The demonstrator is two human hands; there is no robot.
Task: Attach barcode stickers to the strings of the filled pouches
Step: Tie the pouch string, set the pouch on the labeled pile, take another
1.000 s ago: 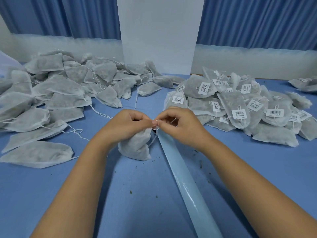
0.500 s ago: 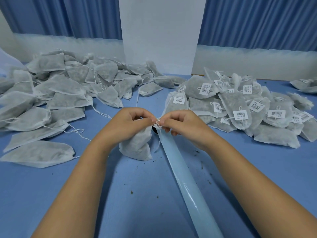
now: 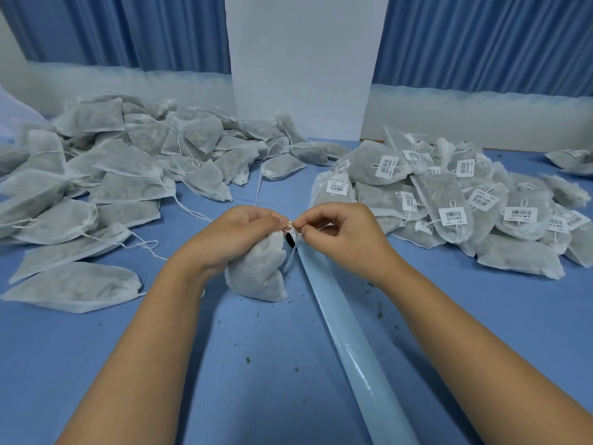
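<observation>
Head view showed the blue worktop [image 3: 256, 374] nearest, with a pale backing strip [image 3: 348, 335] running from the near edge up toward the hands. Beyond it the left hand [image 3: 236, 240] gripped the neck of a filled pouch [image 3: 260, 277], whose body rested on the worktop. The right hand [image 3: 348, 240] pinched a small barcode sticker [image 3: 297, 234] at the pouch's string [image 3: 290, 256], the fingertips of both hands meeting. The likely risk was that the sticker would fold askew or cling to a fingertip rather than close round the string, because the string hung thin and slack. Farther off, unlabelled pouches [image 3: 106, 184] lay heaped on the left and labelled pouches [image 3: 449, 216] on the right, well apart.
</observation>
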